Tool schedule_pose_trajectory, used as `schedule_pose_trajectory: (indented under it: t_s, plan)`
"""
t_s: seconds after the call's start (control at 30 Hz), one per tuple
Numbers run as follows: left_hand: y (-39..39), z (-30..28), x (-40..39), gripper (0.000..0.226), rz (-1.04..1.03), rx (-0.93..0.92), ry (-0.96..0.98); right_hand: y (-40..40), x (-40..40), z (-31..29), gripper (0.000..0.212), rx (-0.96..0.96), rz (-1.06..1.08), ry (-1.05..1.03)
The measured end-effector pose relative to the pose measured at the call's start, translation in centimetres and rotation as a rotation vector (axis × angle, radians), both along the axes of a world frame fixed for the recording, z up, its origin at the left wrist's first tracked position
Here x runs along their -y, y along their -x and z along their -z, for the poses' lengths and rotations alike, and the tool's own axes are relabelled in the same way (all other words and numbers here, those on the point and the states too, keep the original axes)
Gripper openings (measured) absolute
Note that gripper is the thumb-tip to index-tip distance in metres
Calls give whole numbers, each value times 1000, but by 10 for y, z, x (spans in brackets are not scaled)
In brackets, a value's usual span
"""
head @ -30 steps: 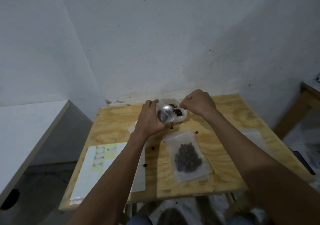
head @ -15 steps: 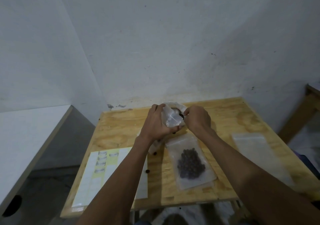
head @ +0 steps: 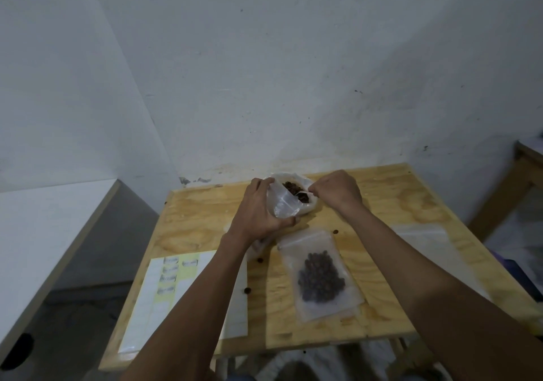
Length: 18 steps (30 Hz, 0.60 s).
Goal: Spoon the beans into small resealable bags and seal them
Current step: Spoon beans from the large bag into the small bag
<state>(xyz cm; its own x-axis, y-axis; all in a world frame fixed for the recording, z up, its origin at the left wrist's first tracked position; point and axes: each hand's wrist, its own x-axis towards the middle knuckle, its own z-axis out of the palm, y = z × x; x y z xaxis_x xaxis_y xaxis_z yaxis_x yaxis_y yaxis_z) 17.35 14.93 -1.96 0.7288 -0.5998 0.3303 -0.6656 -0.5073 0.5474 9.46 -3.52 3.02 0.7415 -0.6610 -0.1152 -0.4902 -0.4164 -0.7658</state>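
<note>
Gripping a small clear bag [head: 283,204], my left hand [head: 260,213] has fingers and thumb curled round its lower part, mouth tilted toward the container of beans [head: 295,190] at the table's far edge. My right hand [head: 338,190] is curled tight over that container; I think it pinches a spoon, but the utensil is too hidden to confirm. Nearer me, a filled bag [head: 318,273] of beans lies flat on the plywood table [head: 382,222]. A few loose beans [head: 247,290] lie beside a label sheet [head: 176,280] on my left, and an empty bag [head: 423,235] lies right
</note>
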Motion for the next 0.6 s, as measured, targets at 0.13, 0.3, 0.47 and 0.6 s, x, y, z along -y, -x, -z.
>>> schedule_pose_trajectory:
  t_s: [0.13, 0.3, 0.47, 0.6]
  plan:
    - [5, -2, -3, 116, -34, 6, -13, 8, 6, -15, 43, 12, -15, 4]
    - [10, -6, -3, 120, -72, -1, -33, 13, 10, -32, 43, 16, -53, 58]
    - [11, -6, -1, 106, -79, 41, -25, 17, 0, -31, 20, -25, -206, 228]
    - [15, -5, -4, 114, -81, 10, -29, 22, -3, -30, 24, 17, -60, 409]
